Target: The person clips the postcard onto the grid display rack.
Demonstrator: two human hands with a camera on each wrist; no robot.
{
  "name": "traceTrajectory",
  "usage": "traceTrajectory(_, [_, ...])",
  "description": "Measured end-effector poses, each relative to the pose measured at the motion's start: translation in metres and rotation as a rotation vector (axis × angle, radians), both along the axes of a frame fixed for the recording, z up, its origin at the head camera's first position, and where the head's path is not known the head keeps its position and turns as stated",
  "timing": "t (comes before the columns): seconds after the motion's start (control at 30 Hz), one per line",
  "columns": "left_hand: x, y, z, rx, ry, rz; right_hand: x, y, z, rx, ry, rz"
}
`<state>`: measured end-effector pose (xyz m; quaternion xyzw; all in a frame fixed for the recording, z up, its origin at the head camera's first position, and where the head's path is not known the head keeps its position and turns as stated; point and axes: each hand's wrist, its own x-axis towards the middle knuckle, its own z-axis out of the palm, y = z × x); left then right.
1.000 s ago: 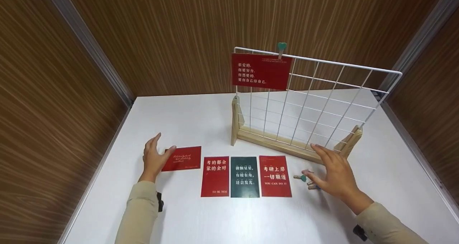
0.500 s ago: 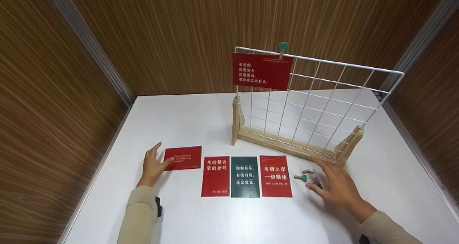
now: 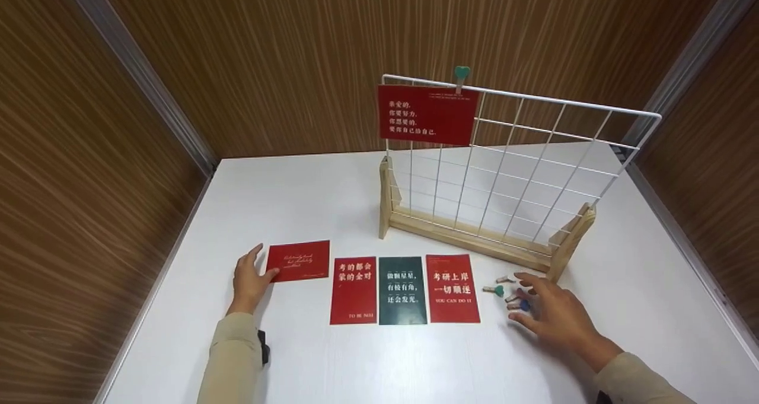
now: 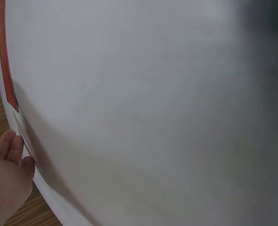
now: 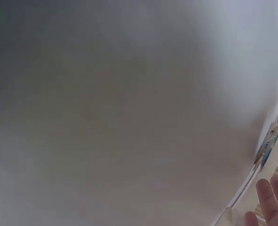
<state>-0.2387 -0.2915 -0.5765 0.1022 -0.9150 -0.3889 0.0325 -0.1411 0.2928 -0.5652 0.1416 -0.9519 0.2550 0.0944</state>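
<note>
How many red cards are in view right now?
4: clipped card on the wire grid, horizontal card at the left hand, left card and right card flanking the green card.

Smooth red rectangular paper cards point(image 3: 353, 300) and a faintly glossy dark green rectangular paper card point(image 3: 402, 291) lie lower centre on a shiny white tabletop point(image 3: 296, 196); right, a white metal wire grid point(image 3: 506, 152) tops a matt, pale wooden base point(image 3: 468, 239).
</note>
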Motion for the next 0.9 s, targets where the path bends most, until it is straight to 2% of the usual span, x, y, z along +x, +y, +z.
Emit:
traceTrajectory(0.37, [0.003,0.003,-0.003,-0.046,0.001,0.010,0.001,0.006,-0.004,-0.065,-0.099,-0.030])
traceTrajectory(0.6, [0.002,0.002,-0.005,-0.100,0.046,0.005,0.000,0.005,-0.008,-0.131,-0.149,-0.055])
traceTrajectory(0.73, [0.002,0.003,-0.006,-0.108,0.041,0.008,0.001,0.004,-0.012,-0.191,-0.156,-0.064])
traceTrajectory(0.9, [0.002,0.005,-0.005,-0.095,0.010,0.022,0.001,0.003,-0.016,-0.215,-0.165,-0.086])
